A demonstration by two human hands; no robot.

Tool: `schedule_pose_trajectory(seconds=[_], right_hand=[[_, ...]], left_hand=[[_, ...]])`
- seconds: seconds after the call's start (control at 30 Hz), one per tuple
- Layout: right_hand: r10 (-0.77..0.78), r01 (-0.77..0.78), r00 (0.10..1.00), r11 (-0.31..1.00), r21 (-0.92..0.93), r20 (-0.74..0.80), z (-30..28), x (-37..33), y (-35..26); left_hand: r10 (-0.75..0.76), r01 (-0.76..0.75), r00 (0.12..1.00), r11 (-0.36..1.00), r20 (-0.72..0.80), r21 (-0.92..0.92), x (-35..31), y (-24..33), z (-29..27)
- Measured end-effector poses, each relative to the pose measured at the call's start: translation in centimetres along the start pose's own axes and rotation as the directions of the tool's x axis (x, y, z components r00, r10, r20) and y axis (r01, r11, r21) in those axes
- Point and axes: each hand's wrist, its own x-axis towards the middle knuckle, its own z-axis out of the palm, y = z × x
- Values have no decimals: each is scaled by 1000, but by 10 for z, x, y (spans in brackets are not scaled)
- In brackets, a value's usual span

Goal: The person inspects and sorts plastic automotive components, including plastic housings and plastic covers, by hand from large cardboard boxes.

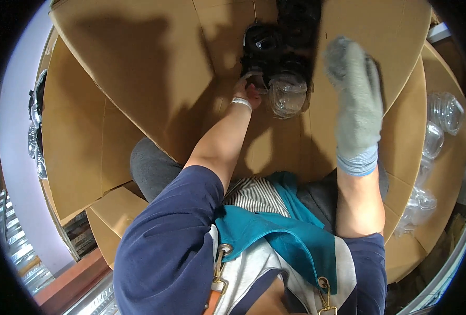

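My bare left hand [249, 93], with a white band at the wrist, reaches deep into a large cardboard box [275, 149]. Its fingers are closed on the rim of a clear plastic container [258, 82]. Just right of it lies a bigger stack of clear plastic containers [288, 97]. Beyond both, black plastic containers [263, 39] are piled against the far part of the box. My right hand [354, 89] wears a grey glove with a blue cuff. It is raised in front of the box's right flap, fingers stretched out and close together, holding nothing.
Tall cardboard flaps [133, 58] rise on both sides of me. Outside on the right are several clear plastic containers [445, 113]. Black and clear containers [38, 126] show at the far left, near a metal roller conveyor [18, 236] and a reddish beam [75, 281].
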Motion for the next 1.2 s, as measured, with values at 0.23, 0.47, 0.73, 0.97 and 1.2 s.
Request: schedule_pose_trajectory(seconds=[0.23,0.47,0.73,0.97,1.2], right_hand=[[186,-183,982,980,72,-32,2,-4,29],[195,-188,981,962,201,-15,12,-6,22],[287,-287,958,948,138,18,43,-9,57],[505,-506,862,860,-60,-40,21,-18,118],[487,-344,788,856,387,-376,-6,-11,116]], left_hand=[[254,-27,910,824,-327,565,-1,15,8],[429,-299,856,-44,289,953,26,76,-79],[638,-377,769,406,37,833,47,66,-114],[585,-855,490,467,646,226,-137,2,43],[719,-982,-92,-180,689,58,-86,26,65]])
